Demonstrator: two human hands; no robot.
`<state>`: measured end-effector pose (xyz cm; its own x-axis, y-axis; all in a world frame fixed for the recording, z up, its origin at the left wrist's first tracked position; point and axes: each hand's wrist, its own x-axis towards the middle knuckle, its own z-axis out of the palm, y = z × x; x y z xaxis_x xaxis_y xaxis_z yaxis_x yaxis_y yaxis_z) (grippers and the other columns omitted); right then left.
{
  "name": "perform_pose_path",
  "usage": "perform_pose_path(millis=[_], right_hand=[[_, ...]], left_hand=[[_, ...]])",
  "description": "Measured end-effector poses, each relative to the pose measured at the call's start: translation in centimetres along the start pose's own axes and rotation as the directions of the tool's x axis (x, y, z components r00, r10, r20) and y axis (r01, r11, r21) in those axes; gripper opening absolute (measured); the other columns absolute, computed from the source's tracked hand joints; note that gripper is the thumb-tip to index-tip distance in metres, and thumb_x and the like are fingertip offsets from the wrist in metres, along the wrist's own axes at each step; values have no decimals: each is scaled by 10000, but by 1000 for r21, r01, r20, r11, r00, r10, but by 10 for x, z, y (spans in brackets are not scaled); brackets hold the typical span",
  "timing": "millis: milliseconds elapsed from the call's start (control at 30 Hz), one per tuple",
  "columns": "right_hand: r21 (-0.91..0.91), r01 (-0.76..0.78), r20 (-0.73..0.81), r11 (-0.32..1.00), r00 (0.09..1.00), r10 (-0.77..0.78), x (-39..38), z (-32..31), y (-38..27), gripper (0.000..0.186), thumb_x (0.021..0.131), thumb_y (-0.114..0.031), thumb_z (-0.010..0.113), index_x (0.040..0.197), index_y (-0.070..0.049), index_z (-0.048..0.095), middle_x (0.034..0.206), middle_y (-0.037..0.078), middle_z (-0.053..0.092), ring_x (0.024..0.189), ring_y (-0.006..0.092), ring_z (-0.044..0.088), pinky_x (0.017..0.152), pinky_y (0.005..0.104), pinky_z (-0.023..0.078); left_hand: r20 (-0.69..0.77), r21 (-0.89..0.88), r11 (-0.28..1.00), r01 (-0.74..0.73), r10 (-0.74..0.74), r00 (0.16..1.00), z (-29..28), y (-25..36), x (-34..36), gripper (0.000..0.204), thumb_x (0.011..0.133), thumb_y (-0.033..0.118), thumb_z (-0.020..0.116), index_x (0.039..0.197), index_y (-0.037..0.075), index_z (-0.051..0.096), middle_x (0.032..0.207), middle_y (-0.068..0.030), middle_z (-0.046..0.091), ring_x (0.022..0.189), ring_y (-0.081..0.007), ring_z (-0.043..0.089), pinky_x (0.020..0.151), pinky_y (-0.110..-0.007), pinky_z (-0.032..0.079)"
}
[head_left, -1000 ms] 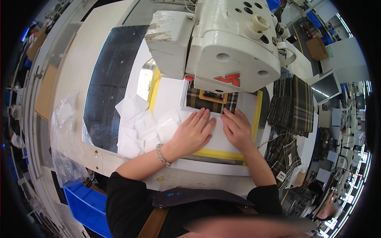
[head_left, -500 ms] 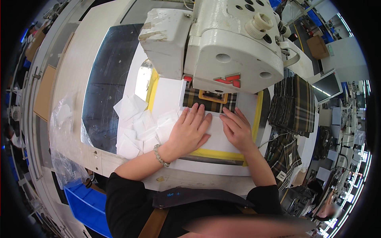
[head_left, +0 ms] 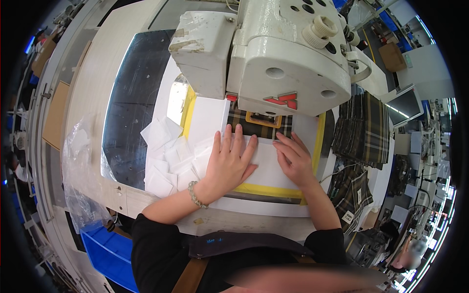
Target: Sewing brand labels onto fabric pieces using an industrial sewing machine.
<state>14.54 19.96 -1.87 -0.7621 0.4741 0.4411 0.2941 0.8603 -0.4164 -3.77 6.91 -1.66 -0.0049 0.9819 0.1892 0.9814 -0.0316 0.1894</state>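
Observation:
A dark plaid fabric piece (head_left: 237, 126) lies under the head of a white sewing machine (head_left: 288, 63), partly hidden by it. The machine's yellow-orange clamp frame (head_left: 264, 119) rests over the fabric. My left hand (head_left: 228, 163) lies flat with fingers spread, its fingertips at the fabric's near edge. To its right, my right hand (head_left: 294, 158) has its fingers extended, the fingertips touching the near right part of the fabric. Neither hand grips anything. A white sheet edged with yellow tape (head_left: 268, 190) spreads beneath both hands. Several white square pieces (head_left: 163, 156) are heaped beside my left hand.
Stacked plaid fabric pieces (head_left: 361, 129) stand to the right, with more plaid pieces (head_left: 351, 190) nearer me. A dark glossy panel (head_left: 129, 107) covers the table's left side. Clear plastic film (head_left: 80, 171) hangs at the left edge above a blue bin (head_left: 110, 256).
My left hand has shifted slightly left, and its fingers have spread and straightened. My right hand has barely moved. The fabric stays under the clamp frame.

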Motion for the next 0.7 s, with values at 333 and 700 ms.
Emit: perform_pose_path(millis=[333,700], right_hand=[[51,-44,-21,998,999,45,-2,1,3,192,775,14,693,957,-46,691,1050,97,694,920,278,672,969,452,507],[75,-54,-40,996,998,57,-2,1,2,214,774,16,692,977,-48,696,1065,97,693,921,264,676,979,453,497]], left_hand=[[6,57,998,17,-17,1000,-1,2,-1,673,838,488,621,1377,109,483,1392,-263,448,1277,-453,427,1037,-604,313],[-16,57,998,-2,3,1000,0,3,-1,662,827,466,641,1361,103,494,1374,-255,468,1258,-438,452,1031,-563,354]])
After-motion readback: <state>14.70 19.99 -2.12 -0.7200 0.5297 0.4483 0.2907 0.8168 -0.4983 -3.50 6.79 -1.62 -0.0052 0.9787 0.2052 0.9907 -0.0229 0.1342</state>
